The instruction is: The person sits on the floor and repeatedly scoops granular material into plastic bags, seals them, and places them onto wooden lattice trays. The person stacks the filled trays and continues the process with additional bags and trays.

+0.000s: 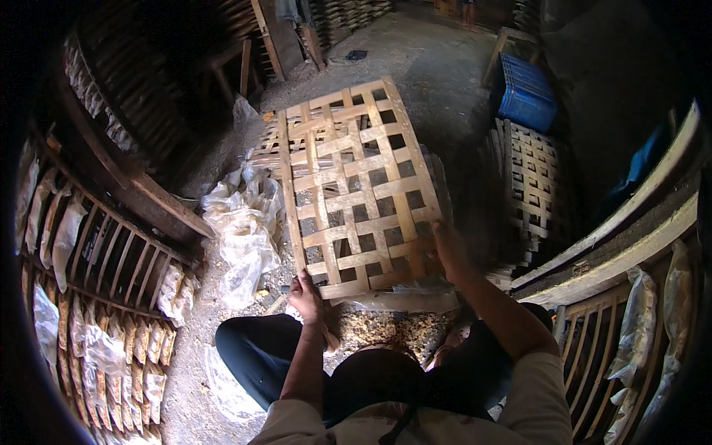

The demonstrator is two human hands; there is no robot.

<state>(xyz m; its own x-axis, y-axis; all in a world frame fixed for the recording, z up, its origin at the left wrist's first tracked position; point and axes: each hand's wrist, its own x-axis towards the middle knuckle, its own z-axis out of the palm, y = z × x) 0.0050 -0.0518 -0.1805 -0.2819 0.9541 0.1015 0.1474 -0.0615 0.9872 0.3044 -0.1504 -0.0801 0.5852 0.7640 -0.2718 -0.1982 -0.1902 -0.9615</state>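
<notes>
A rectangular lattice panel of woven flat slats (356, 189), bamboo or wood, is held tilted in front of me. My left hand (305, 297) grips its near left corner, thumb on top. On the right edge, close to the near end, my right hand (449, 253) holds the frame; it is slightly blurred. Beneath the panel's near edge shows a flat thing covered in clear plastic (406, 301), mostly hidden. Yellowish crumbs (384, 328) are scattered on the floor between my feet. More stacked lattice panels (267, 144) lie behind the held one, partly visible through its gaps.
Crumpled clear plastic sheets (242, 228) lie to the left. Slatted racks with plastic-wrapped slabs (111, 356) line the left; another slatted rack (592, 345) stands right. A blue plastic crate (525, 92) and a lattice stack (534, 178) are farther right. A person's legs (468, 14) show far back.
</notes>
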